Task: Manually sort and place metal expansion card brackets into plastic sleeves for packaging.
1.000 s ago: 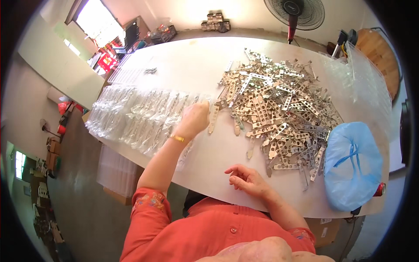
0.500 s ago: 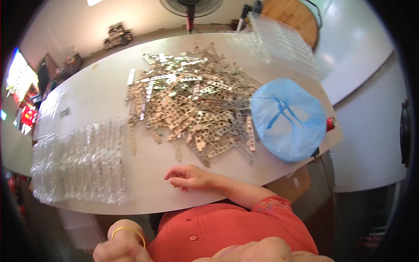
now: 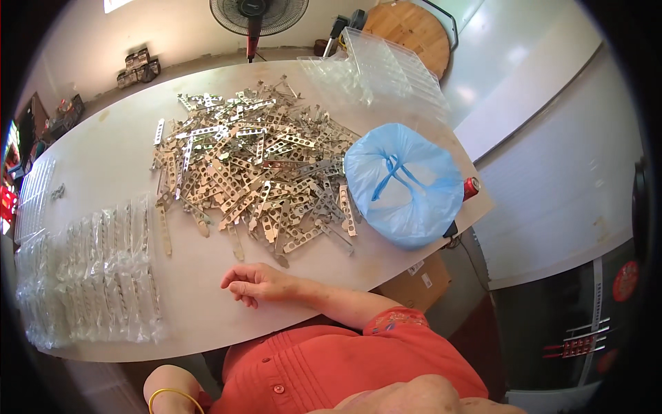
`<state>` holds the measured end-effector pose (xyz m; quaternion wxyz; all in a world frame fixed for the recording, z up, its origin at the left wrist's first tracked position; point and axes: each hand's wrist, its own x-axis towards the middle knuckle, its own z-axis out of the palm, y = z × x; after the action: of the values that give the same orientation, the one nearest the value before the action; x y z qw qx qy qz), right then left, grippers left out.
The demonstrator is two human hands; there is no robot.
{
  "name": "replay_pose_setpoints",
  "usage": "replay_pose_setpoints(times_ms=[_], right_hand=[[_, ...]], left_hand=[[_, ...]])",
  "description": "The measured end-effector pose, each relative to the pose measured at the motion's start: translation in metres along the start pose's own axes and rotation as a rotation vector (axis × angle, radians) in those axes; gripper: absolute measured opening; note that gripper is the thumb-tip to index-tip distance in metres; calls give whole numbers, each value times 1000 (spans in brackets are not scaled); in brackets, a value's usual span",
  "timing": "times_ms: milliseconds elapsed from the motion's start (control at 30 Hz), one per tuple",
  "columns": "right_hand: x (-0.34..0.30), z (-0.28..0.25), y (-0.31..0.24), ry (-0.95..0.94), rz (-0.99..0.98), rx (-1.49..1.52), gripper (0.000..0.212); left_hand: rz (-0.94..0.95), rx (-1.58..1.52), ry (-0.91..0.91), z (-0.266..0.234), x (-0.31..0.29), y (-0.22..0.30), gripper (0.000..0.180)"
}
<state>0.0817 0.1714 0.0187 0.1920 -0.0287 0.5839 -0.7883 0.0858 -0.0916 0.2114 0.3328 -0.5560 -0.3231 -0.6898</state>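
My right hand (image 3: 258, 284) rests on the near part of the pale table (image 3: 200, 303), its fingers loosely bent and apart, holding nothing. Just beyond it spreads a large heap of flat metal strips (image 3: 241, 172) with rows of holes, a few lying loose at its near edge. Of my left arm only the forearm (image 3: 172, 381) and a yellow bangle (image 3: 174, 392) show at the lower left; the hand itself is cut off by the frame's lower edge. Clear plastic packets (image 3: 96, 276) of narrow pieces lie in rows at the table's left.
A tied blue plastic bag (image 3: 414, 214) sits right of the heap, with a red can (image 3: 471, 188) beside it. Clear plastic trays (image 3: 396, 72) stand at the far right; another tray (image 3: 36, 193) lies at the left. Behind the table is a fan (image 3: 254, 14), below it a cardboard box (image 3: 417, 283).
The view has swung to the right. My left hand, blurred at the lower left before, has slipped below the frame. My right hand keeps its place on the table.
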Motion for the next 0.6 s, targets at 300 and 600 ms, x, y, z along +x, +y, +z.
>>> replay_pose_setpoints(times_ms=[300,600], right_hand=[[0,-3,6,33,-16,-1,23],[2,9,8,85,-42,-74,20]], left_hand=[[-311,-638,-29,-17,13,25,43],[-241,-1008,-189,-38,15,8,31]])
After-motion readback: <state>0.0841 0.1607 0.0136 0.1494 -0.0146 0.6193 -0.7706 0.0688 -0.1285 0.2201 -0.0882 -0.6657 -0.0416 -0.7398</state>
